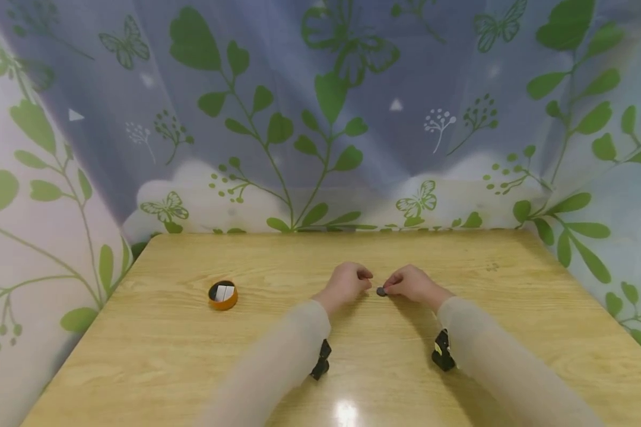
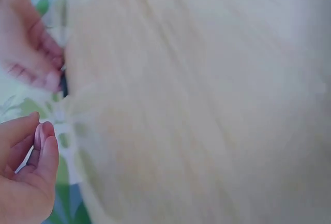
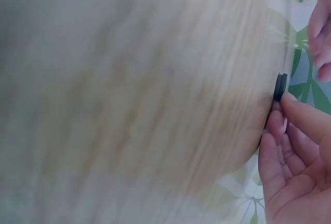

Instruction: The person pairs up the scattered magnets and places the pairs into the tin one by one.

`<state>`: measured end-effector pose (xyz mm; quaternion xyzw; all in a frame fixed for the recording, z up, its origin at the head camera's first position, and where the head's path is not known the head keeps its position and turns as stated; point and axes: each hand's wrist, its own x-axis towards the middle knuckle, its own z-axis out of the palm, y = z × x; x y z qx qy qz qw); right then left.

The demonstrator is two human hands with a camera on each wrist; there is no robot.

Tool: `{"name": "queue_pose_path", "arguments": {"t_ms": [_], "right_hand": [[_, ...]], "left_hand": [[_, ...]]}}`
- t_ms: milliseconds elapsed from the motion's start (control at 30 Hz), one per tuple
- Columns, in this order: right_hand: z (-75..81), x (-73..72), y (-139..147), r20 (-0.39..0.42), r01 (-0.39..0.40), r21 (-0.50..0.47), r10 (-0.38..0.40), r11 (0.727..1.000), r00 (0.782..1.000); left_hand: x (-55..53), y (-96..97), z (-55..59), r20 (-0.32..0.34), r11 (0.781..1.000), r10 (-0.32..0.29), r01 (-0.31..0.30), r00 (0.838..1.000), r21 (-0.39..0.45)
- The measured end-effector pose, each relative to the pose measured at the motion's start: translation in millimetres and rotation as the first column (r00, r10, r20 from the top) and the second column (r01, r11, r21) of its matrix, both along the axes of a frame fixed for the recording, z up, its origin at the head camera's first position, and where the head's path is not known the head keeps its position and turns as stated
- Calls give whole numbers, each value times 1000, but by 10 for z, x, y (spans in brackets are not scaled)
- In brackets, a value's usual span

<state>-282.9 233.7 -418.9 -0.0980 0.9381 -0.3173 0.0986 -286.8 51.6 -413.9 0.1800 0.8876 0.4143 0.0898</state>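
Observation:
Near the middle of the table, my right hand (image 1: 413, 284) pinches a small dark round disc (image 1: 381, 292) between thumb and fingertips. From the right wrist view, two thin dark discs (image 3: 280, 87) seem to lie face to face at the thumb tip, low at the tabletop. My left hand (image 1: 347, 282) hovers just left of them, apart from the discs, its fingers loosely bent. No object shows between the left fingers (image 2: 46, 131) in the left wrist view.
On the left of the wooden table (image 1: 165, 367) stands a small round orange container (image 1: 224, 305) with a dark inside and white pieces (image 1: 225, 293) in it. A curtain (image 1: 278, 118) with leaves and butterflies hangs behind the table and along its sides.

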Motion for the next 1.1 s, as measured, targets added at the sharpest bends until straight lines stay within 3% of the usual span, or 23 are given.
{"name": "queue_pose_path", "arguments": {"t_ms": [167, 367, 500, 667, 800, 933, 1100], "right_hand": [[29, 18, 6, 7, -24, -5, 24, 1000, 1000], [71, 53, -40, -26, -107, 49, 108, 993, 994], [77, 62, -88, -52, -117, 86, 122, 989, 991], [44, 53, -107, -73, -106, 92, 113, 990, 991], [18, 37, -107, -78, -97, 95, 104, 991, 991], [33, 20, -180, -87, -82, 87, 89, 993, 992], [53, 0, -364, -96, -91, 46, 95, 995, 991]], "left_hand": [[35, -482, 165, 30, 995, -10, 7, 999, 98], [58, -1304, 336, -36, 989, 83, -78, 996, 127], [90, -1881, 354, -89, 981, 163, -152, 983, 121], [180, -2451, 289, -112, 968, 251, -250, 962, 20], [217, -2715, 168, -5, 964, 266, -266, 964, -17], [179, -2827, 17, 117, 970, 242, -239, 963, -35], [183, -2847, -70, 125, 976, 218, -213, 968, -49]]}}
